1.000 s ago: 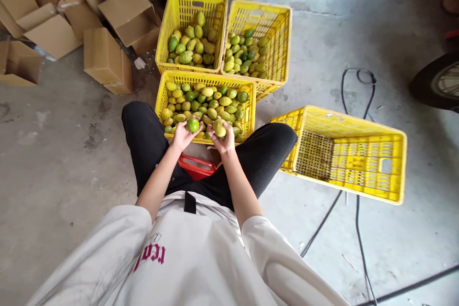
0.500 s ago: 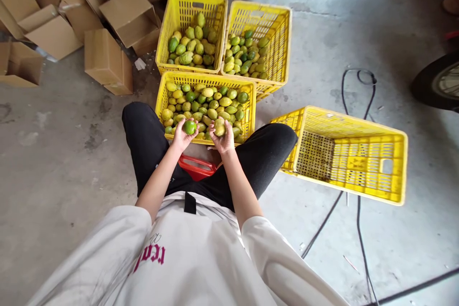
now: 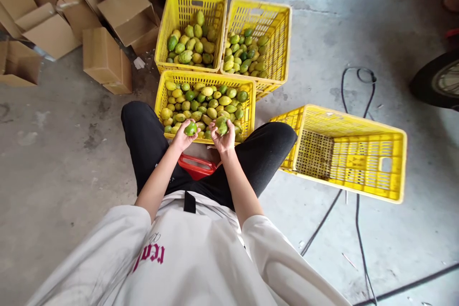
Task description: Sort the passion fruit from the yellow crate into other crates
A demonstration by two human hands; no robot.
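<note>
My left hand (image 3: 182,138) holds a round green fruit (image 3: 190,128) at the near rim of a yellow crate (image 3: 160,98) full of green and yellow fruit. Beside it, my right hand (image 3: 224,139) grips a yellow-green fruit (image 3: 222,125) over the same crate's near edge. The crate stands on the floor between my knees. Two more yellow crates (image 3: 171,13) (image 3: 282,43) with fruit stand behind it, side by side.
A yellow crate (image 3: 358,158) with nothing in it sits tilted at my right knee. Cardboard boxes (image 3: 103,57) pile up at the far left. A red stool (image 3: 196,167) is under me. Black cables (image 3: 349,105) run over the concrete floor; a wheel (image 3: 435,81) shows at the right edge.
Both hands stay at the crate's near rim. The fruit in my right hand has turned, showing a greener side; my left hand's fruit shifted slightly.
</note>
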